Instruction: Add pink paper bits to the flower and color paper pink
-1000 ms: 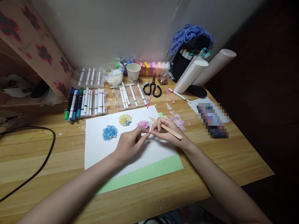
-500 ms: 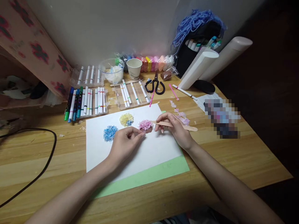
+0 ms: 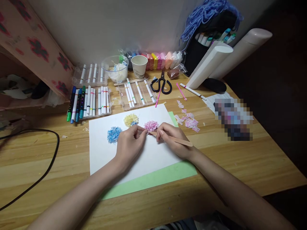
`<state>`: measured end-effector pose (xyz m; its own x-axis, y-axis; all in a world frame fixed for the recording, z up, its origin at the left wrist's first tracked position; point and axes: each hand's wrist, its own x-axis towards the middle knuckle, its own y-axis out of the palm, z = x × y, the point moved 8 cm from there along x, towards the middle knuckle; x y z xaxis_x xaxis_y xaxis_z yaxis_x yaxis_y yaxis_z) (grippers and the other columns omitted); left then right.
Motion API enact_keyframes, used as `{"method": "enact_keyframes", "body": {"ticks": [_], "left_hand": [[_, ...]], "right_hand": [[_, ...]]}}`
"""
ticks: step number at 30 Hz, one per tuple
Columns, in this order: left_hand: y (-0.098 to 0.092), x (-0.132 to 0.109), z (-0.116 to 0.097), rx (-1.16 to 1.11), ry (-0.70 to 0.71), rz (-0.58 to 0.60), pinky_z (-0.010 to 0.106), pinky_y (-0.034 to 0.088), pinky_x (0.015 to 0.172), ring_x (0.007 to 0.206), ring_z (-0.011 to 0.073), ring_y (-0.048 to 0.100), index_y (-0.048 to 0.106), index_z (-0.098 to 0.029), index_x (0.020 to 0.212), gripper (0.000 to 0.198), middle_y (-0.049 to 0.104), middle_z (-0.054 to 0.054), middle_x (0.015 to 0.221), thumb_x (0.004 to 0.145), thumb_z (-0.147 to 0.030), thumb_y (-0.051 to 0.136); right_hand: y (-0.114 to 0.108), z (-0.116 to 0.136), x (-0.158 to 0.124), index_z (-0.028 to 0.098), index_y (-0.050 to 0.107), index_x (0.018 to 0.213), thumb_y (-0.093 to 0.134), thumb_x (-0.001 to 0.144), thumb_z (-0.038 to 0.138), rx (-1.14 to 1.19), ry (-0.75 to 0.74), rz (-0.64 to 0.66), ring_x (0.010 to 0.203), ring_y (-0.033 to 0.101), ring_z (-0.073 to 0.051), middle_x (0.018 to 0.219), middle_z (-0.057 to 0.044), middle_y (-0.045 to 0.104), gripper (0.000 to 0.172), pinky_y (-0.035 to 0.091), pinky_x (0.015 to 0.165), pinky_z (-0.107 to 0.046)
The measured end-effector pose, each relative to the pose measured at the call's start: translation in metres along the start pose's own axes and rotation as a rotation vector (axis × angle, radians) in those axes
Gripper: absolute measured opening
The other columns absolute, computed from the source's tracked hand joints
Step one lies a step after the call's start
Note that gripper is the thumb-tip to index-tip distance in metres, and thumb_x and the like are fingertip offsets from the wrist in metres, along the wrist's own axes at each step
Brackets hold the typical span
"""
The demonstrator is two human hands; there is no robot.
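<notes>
My right hand [image 3: 171, 139] grips a wooden craft stick [image 3: 181, 141], its tip meeting the fingertips of my left hand [image 3: 131, 142]. Those left fingers are pinched together; whatever sits between them is too small to make out. Both hands hover low over a white sheet of paper [image 3: 103, 163], which lies on a green sheet [image 3: 153, 179]. Three fluffy clumps of shredded bits are on the white sheet: a blue clump [image 3: 113, 134], partly behind my left hand, a yellow clump [image 3: 130, 119] and a pink clump [image 3: 151, 125] just beyond my fingertips.
Pink paper scraps [image 3: 190, 121] lie right of the sheets. Behind stand marker trays [image 3: 136, 94], black scissors [image 3: 162, 84], a paper cup [image 3: 139, 66], a plastic bowl [image 3: 117, 68] and bagged coloured clay [image 3: 155, 60]. White bottles [image 3: 211, 64] stand right; a black cable [image 3: 54, 153] curves left.
My right hand has moved left and nearer me, bringing the stick's tip to my left fingertips. The brown strip seen earlier by the left fingers is now out of sight. The view has shifted slightly.
</notes>
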<state>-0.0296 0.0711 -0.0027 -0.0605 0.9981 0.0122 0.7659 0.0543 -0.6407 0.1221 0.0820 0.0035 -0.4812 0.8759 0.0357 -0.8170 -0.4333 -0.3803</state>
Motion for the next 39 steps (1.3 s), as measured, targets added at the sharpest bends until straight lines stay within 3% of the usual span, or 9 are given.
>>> {"method": "enact_keyframes", "body": {"ticks": [9,17,22,26,31,34,36,39], "left_hand": [[-0.003,0.000,-0.003,-0.027,0.009,-0.040,0.023,0.030,0.052,0.047,0.0087,0.039,0.065,-0.018,0.082,0.015,0.039,-0.008,0.049,0.083,-0.032,0.059],[-0.016,-0.003,-0.005,-0.145,0.048,-0.154,0.022,0.030,0.052,0.051,0.0093,0.041,0.059,-0.018,0.077,0.023,0.047,-0.005,0.056,0.091,-0.024,0.043],[-0.016,-0.004,-0.007,-0.164,0.076,-0.161,0.023,0.029,0.051,0.049,0.0093,0.040,0.058,-0.018,0.075,0.022,0.046,-0.005,0.054,0.091,-0.022,0.043],[-0.016,-0.003,-0.006,-0.164,0.078,-0.160,0.023,0.030,0.052,0.050,0.0094,0.040,0.057,-0.018,0.075,0.022,0.047,-0.005,0.055,0.090,-0.022,0.043],[-0.015,-0.004,-0.005,-0.147,0.066,-0.139,0.023,0.030,0.053,0.051,0.0100,0.041,0.056,-0.018,0.075,0.022,0.047,-0.005,0.055,0.091,-0.024,0.041],[-0.013,-0.005,-0.004,-0.142,0.065,-0.114,0.023,0.031,0.054,0.052,0.0104,0.043,0.055,-0.018,0.075,0.023,0.048,-0.005,0.057,0.091,-0.025,0.041],[-0.012,-0.005,-0.004,-0.134,0.069,-0.102,0.023,0.032,0.055,0.053,0.0106,0.044,0.055,-0.018,0.075,0.023,0.049,-0.004,0.058,0.091,-0.026,0.041],[-0.011,-0.005,-0.004,-0.117,0.072,-0.086,0.024,0.031,0.056,0.053,0.0106,0.044,0.055,-0.018,0.074,0.023,0.049,-0.004,0.058,0.090,-0.026,0.040]], "right_hand": [[0.002,0.005,0.003,0.020,0.051,0.075,0.040,0.095,0.023,-0.141,-0.060,0.000,0.075,0.052,-0.015,0.075,0.000,0.055,0.023,0.037,0.070,-0.028],[0.002,0.004,0.006,0.019,0.051,0.072,0.040,0.095,0.027,-0.139,-0.027,-0.014,0.076,0.054,-0.015,0.074,0.000,0.056,0.027,0.038,0.071,-0.028],[0.000,0.008,0.016,0.019,0.049,0.068,0.037,0.096,0.029,-0.137,-0.017,-0.049,0.071,0.055,-0.013,0.069,0.001,0.055,0.032,0.039,0.067,-0.026],[0.003,0.012,0.032,0.020,0.045,0.066,0.038,0.095,0.036,-0.065,0.102,-0.050,0.060,0.056,-0.012,0.061,0.003,0.054,0.033,0.037,0.057,-0.024],[0.010,0.032,0.050,0.021,0.035,0.060,0.044,0.092,0.028,-0.276,0.100,-0.012,0.050,0.045,-0.011,0.049,0.006,0.045,0.034,0.030,0.055,-0.025],[0.012,0.038,0.049,0.020,0.038,0.061,0.044,0.092,0.028,-0.314,0.061,0.018,0.051,0.044,-0.011,0.051,0.005,0.048,0.033,0.030,0.055,-0.025],[0.004,0.038,0.043,0.020,0.042,0.061,0.043,0.093,0.033,-0.229,0.040,-0.012,0.054,0.048,-0.011,0.055,0.003,0.051,0.035,0.033,0.055,-0.025],[-0.028,0.033,0.028,0.020,0.048,0.062,0.042,0.094,0.041,-0.094,-0.012,-0.165,0.055,0.051,-0.012,0.054,0.002,0.052,0.039,0.037,0.057,-0.026]]}}
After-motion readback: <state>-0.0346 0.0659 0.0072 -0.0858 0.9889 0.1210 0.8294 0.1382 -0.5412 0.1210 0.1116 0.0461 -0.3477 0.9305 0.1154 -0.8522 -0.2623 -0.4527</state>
